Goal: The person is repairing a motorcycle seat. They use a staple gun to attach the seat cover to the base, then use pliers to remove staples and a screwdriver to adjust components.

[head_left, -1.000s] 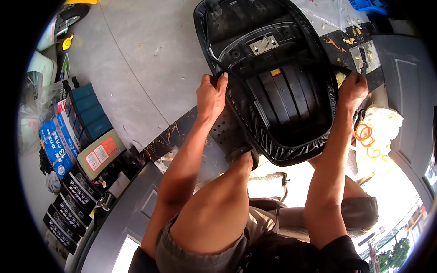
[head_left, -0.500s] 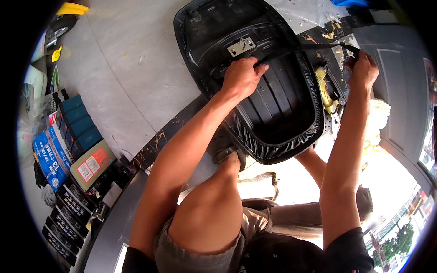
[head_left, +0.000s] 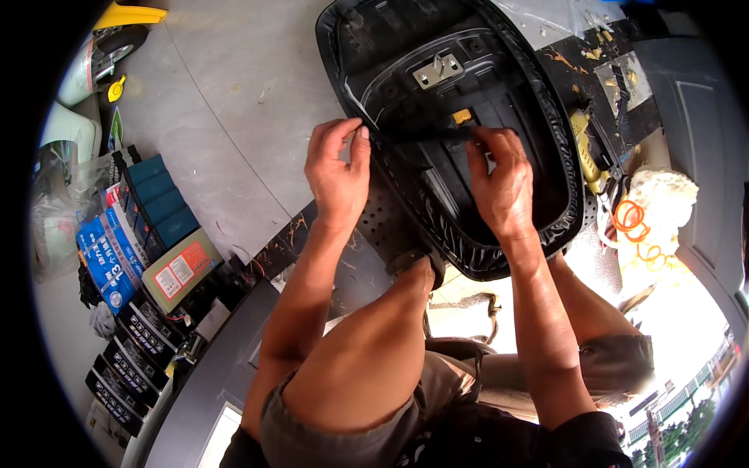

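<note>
An upturned black scooter seat (head_left: 577,199) lies in front of me, its hollow underside showing and its cover gathered in folds along the rim. My left hand (head_left: 337,168) is at the seat's left rim, thumb and forefinger pinched together. Over the hollow, my right hand (head_left: 503,175) pinches one end of a thin black strap (head_left: 429,137). The strap runs across the seat toward my left fingertips; its far end blends into the dark rim. Beyond the hands, a metal bracket (head_left: 437,72) is fixed to the underside, and a small orange-yellow patch (head_left: 462,117) shows near the strap.
A yellow tool (head_left: 581,148) lies right of the seat, by pale foam (head_left: 663,199) and coiled orange tubing (head_left: 630,222). Boxed batteries (head_left: 183,269) and a blue box (head_left: 109,253) are stacked at the left. A wheel (head_left: 117,43) stands at the far left.
My right hand has come left from beyond the seat's right edge to over the hollow, bringing the strap. My left hand has moved from inside the seat to its left rim.
</note>
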Action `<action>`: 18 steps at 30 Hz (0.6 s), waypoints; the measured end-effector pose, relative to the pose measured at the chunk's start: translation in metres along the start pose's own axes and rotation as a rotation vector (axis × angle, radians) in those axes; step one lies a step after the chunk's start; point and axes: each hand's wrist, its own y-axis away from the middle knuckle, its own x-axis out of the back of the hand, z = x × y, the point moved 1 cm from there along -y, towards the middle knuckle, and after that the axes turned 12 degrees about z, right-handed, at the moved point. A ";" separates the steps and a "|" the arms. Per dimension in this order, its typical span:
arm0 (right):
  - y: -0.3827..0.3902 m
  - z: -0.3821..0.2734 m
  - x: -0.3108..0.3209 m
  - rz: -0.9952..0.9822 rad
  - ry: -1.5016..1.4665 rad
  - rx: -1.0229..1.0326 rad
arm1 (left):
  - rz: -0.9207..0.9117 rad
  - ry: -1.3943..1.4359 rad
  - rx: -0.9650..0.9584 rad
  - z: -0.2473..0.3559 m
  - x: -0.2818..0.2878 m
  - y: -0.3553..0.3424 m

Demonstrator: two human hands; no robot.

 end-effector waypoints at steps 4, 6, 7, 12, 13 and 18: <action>0.031 0.016 -0.027 -0.232 -0.129 -0.338 | -0.238 -0.219 -0.326 0.009 -0.010 -0.009; 0.034 0.008 -0.017 -0.244 -0.124 -0.090 | -0.412 -0.360 -0.467 0.014 -0.024 -0.016; 0.025 0.001 -0.001 -0.341 -0.106 -0.100 | -0.537 -0.457 -0.506 0.019 -0.029 -0.019; -0.029 0.042 0.091 -0.057 0.113 -0.063 | -0.925 -0.679 -0.460 0.030 -0.036 -0.034; -0.033 0.053 0.108 -0.095 0.434 -0.026 | -0.945 -0.647 -0.432 0.029 -0.036 -0.039; 0.017 0.113 0.118 -0.201 0.441 -0.385 | -1.069 -0.490 -0.293 0.033 -0.031 -0.054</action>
